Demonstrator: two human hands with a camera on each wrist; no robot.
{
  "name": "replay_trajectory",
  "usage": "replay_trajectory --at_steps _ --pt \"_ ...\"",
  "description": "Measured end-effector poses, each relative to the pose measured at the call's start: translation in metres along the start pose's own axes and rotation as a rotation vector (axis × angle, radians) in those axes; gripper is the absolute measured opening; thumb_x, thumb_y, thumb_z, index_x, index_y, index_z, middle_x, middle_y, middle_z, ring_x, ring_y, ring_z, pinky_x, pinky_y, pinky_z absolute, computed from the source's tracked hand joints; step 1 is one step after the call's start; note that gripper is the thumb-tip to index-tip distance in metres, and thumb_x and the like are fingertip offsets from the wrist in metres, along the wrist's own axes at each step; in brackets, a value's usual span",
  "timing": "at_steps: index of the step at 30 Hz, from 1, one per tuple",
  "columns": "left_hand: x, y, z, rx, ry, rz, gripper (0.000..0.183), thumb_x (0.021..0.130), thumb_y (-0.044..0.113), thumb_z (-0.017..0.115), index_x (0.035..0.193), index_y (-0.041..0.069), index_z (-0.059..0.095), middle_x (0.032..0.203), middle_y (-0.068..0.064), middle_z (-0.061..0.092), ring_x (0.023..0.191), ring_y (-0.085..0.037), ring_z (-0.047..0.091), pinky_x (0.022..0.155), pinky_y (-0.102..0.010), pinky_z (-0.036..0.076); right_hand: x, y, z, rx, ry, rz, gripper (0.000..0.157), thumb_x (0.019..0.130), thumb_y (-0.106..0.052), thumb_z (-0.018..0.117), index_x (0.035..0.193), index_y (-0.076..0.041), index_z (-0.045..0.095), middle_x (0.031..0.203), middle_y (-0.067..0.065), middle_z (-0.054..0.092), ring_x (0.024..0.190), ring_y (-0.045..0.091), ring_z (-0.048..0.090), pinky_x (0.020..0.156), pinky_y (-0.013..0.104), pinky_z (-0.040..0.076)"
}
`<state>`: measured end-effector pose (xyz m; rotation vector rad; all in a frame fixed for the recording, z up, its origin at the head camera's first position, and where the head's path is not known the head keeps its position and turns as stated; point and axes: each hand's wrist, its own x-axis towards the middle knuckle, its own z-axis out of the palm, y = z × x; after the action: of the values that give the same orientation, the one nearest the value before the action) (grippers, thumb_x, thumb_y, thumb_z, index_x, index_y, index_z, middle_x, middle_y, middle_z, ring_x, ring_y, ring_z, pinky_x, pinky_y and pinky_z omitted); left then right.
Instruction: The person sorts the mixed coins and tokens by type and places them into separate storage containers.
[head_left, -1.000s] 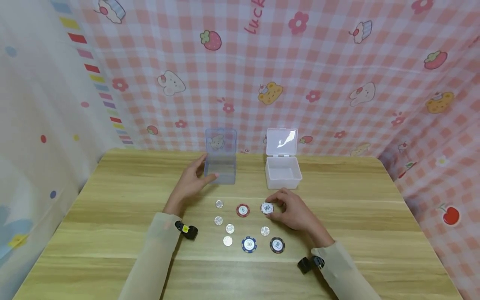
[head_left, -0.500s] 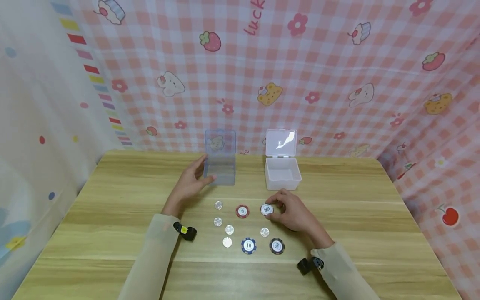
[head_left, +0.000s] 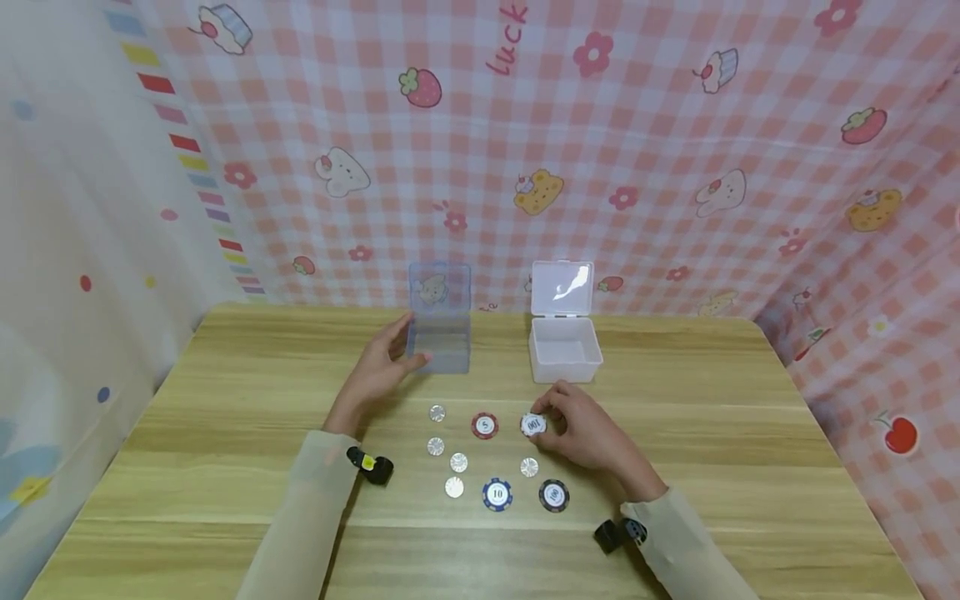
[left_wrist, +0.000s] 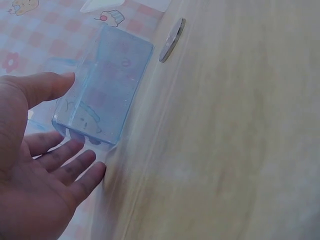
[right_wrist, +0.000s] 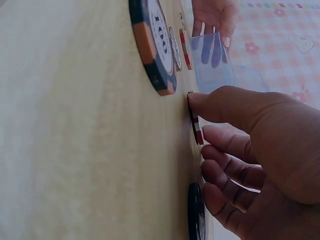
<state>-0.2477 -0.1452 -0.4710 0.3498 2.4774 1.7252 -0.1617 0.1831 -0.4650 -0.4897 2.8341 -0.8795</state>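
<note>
Pinch on white chip (head_left: 533, 425) by right hand (head_left: 587, 427); left hand (head_left: 378, 364) spread at blue box (head_left: 450, 363)

Head view: The white chip, marked 100, is right of and below frame centre, between thumb and index finger of the right hand. Whether it rests on the wooden table (head_left: 187, 483) or is slightly raised: cannot tell. The red chip (head_left: 485, 426) is to its left; the blue chip (head_left: 497, 495) and black chip (head_left: 554, 496) are below. Five silver discs (head_left: 459, 462) are scattered among and left of these. The white box (head_left: 567, 372) has its lid up, above the right hand. The left hand is at the left side of the clear blue box, lid also up.

Left wrist view: Blue box at upper left. Thumb and four fingers well apart, some fingertips showing through the clear wall; contact unclear. A pale disc (left_wrist: 172, 40) is at upper centre.

Right wrist view: White chip near centre, edge-on, thumb at its upper end, index finger at its lower. A dark disc (right_wrist: 196, 215) is at lower centre, near the remaining fingertips.
</note>
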Motion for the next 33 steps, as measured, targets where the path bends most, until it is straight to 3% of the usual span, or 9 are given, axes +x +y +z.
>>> replay_trajectory --at_steps 7,16,26,33 --pt "0.001 0.0 0.002 -0.035 -0.007 -0.025 0.08 0.087 0.022 0.067 0.15 0.016 0.02 0.148 -0.019 0.034 0.131 -0.038 0.04 0.106 -0.048 0.04 0.0 -0.001 0.0 -0.017 0.014 -0.019 0.031 0.074 -0.034 0.079 0.097 -0.02 0.063 0.092 -0.006 0.053 0.08 0.012 0.047 0.068 0.026 0.042" --pt "0.001 0.0 0.003 -0.044 -0.009 -0.05 0.08 0.086 0.024 0.068 0.15 0.02 0.02 0.147 -0.016 0.037 0.13 -0.036 0.041 0.104 -0.046 0.042 0.001 -0.001 0.0 0.054 0.035 -0.011 0.03 0.075 -0.032 0.078 0.097 -0.02 0.061 0.086 -0.005 0.057 0.077 0.013 0.052 0.065 0.023 0.046" --pt "0.003 0.002 0.004 -0.004 -0.007 -0.058 0.082 0.086 0.029 0.068 0.15 0.017 0.018 0.148 -0.016 0.034 0.132 -0.034 0.039 0.109 -0.045 0.036 0.0 -0.004 -0.001 0.069 0.071 -0.069 0.031 0.075 -0.031 0.078 0.098 -0.02 0.062 0.086 -0.004 0.057 0.077 0.013 0.053 0.063 0.021 0.047" --pt "0.002 0.001 0.002 -0.022 0.004 -0.05 0.08 0.087 0.025 0.067 0.15 0.016 0.019 0.146 -0.017 0.036 0.132 -0.033 0.04 0.109 -0.044 0.036 0.004 -0.01 -0.008 0.084 0.147 -0.134 0.031 0.075 -0.031 0.078 0.099 -0.019 0.062 0.086 -0.002 0.058 0.077 0.016 0.055 0.065 0.026 0.051"
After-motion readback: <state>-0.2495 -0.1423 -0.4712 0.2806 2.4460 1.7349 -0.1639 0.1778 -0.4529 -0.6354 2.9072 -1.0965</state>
